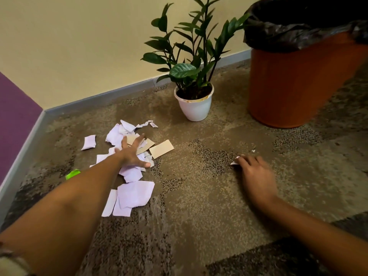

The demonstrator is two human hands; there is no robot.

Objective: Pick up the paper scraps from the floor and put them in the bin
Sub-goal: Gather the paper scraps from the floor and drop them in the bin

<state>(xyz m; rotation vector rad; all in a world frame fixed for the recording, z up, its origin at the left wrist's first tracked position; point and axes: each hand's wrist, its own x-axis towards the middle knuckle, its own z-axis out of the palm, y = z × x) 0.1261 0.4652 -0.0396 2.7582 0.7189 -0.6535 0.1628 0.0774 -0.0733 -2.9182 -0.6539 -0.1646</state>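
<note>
Plenty of paper scraps (135, 193) down on the carpeted floor (199, 206), heaped near the wall corner, well apart from the orange bin (294, 86) with its black liner. The left hand (132, 154) is spread flat on the middle of the heap, fingers splayed, pressing and grasping nothing. The right hand (256, 176) rests on the carpet to the side, fingertips at a tiny white scrap (234, 161). It's blurred, so I cannot tell whether that scrap is pinched or only touched.

Handling looks easy on weight and fiddly on grip. These pieces should be feather-light and limp, lying flat on the pile, so raking them together and scooping a bunch from underneath is probably better than nipping single edges. The tan card pieces (161, 148) look stiffer and ought to lift by an edge.

As for looks, most are pale lilac-white, torn ragged, some folded or crumpled. One bright green bit (73, 174) lies by the forearm.
</note>
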